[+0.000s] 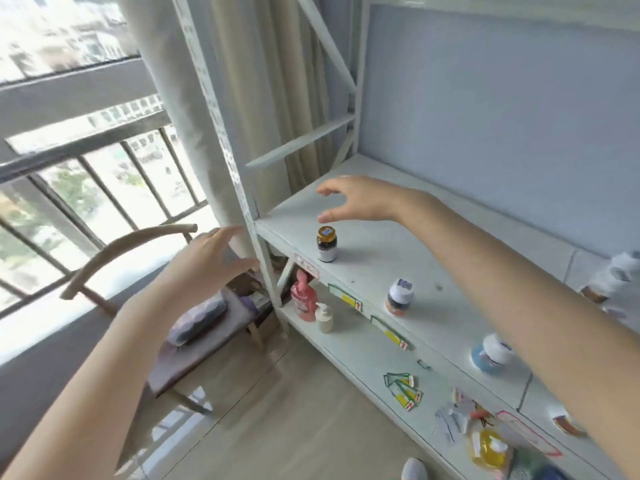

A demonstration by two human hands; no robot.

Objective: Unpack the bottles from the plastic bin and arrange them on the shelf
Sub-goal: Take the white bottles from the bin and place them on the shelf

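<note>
A small dark bottle (326, 244) with a white label stands upright near the left end of the white shelf (374, 258). My right hand (356, 199) hovers just above and behind it, fingers spread, holding nothing. Further right along the shelf stand a white-capped bottle (399, 297), a blue-and-white bottle (491, 353) and a blurred white bottle (620, 275) at the frame's edge. My left hand (211, 261) floats open left of the shelf post, over the chair. The plastic bin is not in view.
A pink pump bottle (303, 299) and a beige pump bottle (324, 317) stand on the lower shelf. Packets and a yellow item (490, 448) lie further right there. A wooden chair (138, 244) with a cushion stands left, by the curtain (194, 109) and window railing.
</note>
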